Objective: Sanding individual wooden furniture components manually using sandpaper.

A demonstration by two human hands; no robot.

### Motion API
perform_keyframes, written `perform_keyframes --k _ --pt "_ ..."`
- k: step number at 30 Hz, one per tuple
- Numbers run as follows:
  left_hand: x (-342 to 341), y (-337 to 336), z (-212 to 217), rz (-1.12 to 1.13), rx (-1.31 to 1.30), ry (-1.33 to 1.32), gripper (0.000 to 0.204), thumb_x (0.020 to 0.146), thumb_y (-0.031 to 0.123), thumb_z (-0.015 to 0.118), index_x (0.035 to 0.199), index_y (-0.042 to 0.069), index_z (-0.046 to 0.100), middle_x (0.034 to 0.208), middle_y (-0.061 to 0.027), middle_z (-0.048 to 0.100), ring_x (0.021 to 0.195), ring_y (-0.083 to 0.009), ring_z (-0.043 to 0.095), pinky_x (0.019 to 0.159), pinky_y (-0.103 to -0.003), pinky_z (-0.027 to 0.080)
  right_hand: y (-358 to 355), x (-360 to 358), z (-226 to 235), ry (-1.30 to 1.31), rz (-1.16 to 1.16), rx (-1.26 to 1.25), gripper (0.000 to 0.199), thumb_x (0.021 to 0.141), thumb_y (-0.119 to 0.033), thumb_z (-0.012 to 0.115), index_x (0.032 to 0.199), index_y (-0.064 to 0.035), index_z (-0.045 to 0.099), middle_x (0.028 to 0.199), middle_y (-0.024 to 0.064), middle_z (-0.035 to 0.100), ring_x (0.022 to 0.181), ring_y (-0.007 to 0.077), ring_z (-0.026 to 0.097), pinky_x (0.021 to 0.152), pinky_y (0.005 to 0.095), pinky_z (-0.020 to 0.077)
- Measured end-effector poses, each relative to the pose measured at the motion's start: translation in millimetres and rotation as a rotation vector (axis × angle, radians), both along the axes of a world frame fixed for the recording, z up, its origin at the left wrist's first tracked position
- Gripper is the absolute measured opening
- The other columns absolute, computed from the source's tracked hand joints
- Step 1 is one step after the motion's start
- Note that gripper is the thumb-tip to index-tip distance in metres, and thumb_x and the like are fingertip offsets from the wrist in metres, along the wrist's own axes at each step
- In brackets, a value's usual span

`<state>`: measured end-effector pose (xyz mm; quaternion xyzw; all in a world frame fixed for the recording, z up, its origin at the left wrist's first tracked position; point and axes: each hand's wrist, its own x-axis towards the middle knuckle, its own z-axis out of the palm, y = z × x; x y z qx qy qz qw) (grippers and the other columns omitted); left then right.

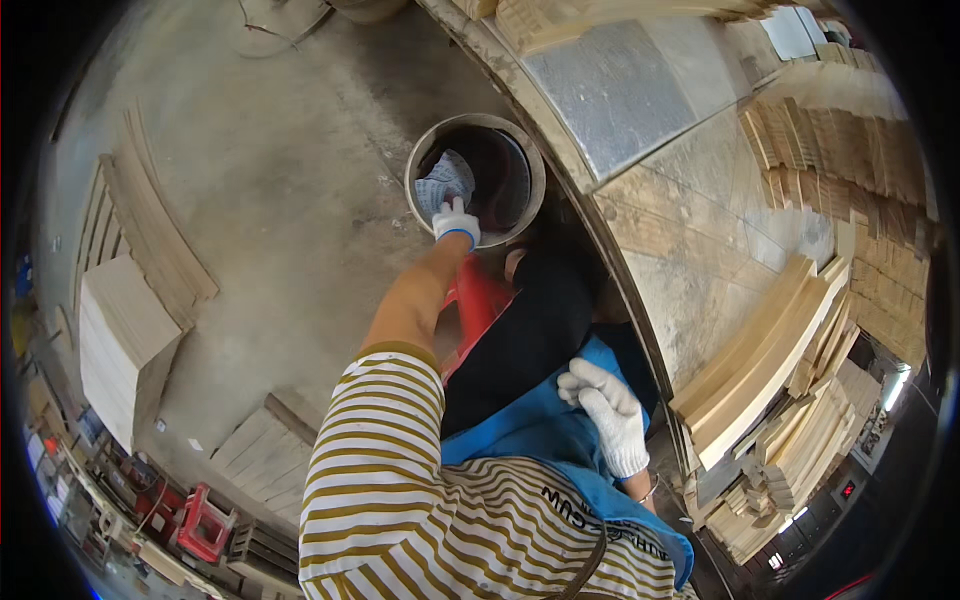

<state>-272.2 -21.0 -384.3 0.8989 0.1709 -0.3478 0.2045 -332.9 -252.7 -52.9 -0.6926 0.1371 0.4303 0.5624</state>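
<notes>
Reaching forward and down with the left grip (457, 222), in a white glove, over the near rim of 1 round bucket (538, 180). Clamped there on the lower edge of 1 crumpled pale sheet (446, 177) with dark marks, lying inside the bucket's opening toward its left wall. Holding the right grip (610, 415), gloved too, back over the blue apron (525, 425), loosely curled, fingertips slightly apart. Crowded on the bucket's near side by a red plastic object (480, 305) and a black trouser leg (530, 335). Bounded on the right by the tabletop (690, 235), running its long edge diagonally just beside the rim. Narrowed farther right by curved beams (755, 365), set near that edge. Much roomier on the left, across a broad stretch of concrete floor (290, 200), as far as curved boards (150, 220), well apart from the bucket.
</notes>
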Motion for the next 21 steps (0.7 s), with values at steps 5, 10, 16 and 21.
perform_keyframes --k 5,10,16,21 --pt "-18 5 -60 0.060 -0.118 -0.026 0.036 0.090 0.023 0.044 0.114 0.007 0.065 0.136 -0.0113 0.050 0.127 -0.0280 0.046 0.099 -0.042 0.040 5 2 -8 0.050 -0.037 -0.022 0.037 0.094 -0.007 0.053 0.129 0.0059 0.050 0.113 0.0140 0.063 0.102 0.0197 0.061 0.093 0.0307 0.0478" --pt "-32 13 -35 -0.198 -0.243 -0.088 0.032 0.088 0.025 0.045 0.108 0.011 0.067 0.117 -0.0054 0.064 0.110 -0.0270 0.059 0.088 -0.043 0.049 19 13 -12 0.041 -0.008 0.012 0.037 0.094 -0.008 0.053 0.129 0.0046 0.051 0.112 0.0131 0.064 0.102 0.0185 0.061 0.093 0.0292 0.0476" --pt "-20 9 19 0.038 -0.131 -0.200 0.038 0.084 0.031 0.051 0.117 0.018 0.064 0.134 -0.0097 0.046 0.121 -0.0316 0.045 0.100 -0.044 0.041 21 5 -21 0.096 -0.038 0.033 0.037 0.093 -0.007 0.054 0.128 0.0047 0.051 0.113 0.0136 0.063 0.103 0.0185 0.061 0.094 0.0296 0.0471" --pt "-24 9 -65 0.154 -0.105 0.009 0.041 0.086 0.032 0.050 0.118 0.012 0.063 0.139 -0.0111 0.043 0.126 -0.0330 0.042 0.101 -0.043 0.040 18 5 -17 0.094 0.050 -0.032 0.037 0.094 -0.008 0.054 0.128 0.0045 0.052 0.112 0.0128 0.063 0.102 0.0178 0.061 0.093 0.0297 0.0471"
